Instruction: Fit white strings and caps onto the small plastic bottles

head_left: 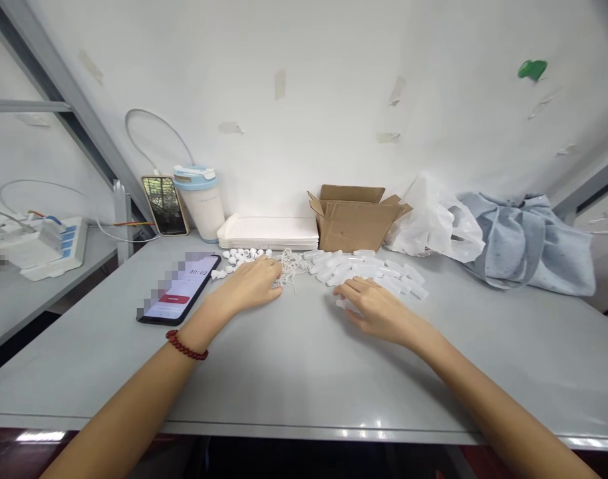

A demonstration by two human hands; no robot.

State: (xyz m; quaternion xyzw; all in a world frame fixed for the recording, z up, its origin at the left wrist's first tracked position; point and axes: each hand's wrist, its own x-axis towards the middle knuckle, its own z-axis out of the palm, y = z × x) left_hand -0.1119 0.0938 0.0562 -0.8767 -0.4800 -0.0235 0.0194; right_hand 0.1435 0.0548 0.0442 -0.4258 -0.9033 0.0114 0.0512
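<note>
Translucent plastic shows under the bent fingers of my right hand (376, 311), near the thumb; I can't tell whether they pinch that piece or merely touch it. My left hand (254, 283) reaches palm down between the white bits (241, 255) and the strings (293, 265), its fingertips at the strings; whether they grip any, I can't tell either.

Just beyond the right fingers, the tubes (340, 269) lie loose in a heap on the table (294, 372). I'd judge them light, fairly stiff and slick enough to roll, so I'd take one around its middle, thumb against two fingers, without squeezing hard. The strings look soft and tangled; I'd pinch a free end and lift it gently. The bits seem small and light, best taken by fingertip from the heap's edge.

Farther out, the trays (269, 233) and the open box (352, 226) stand against the wall (328, 86), behind the heaps.
</note>
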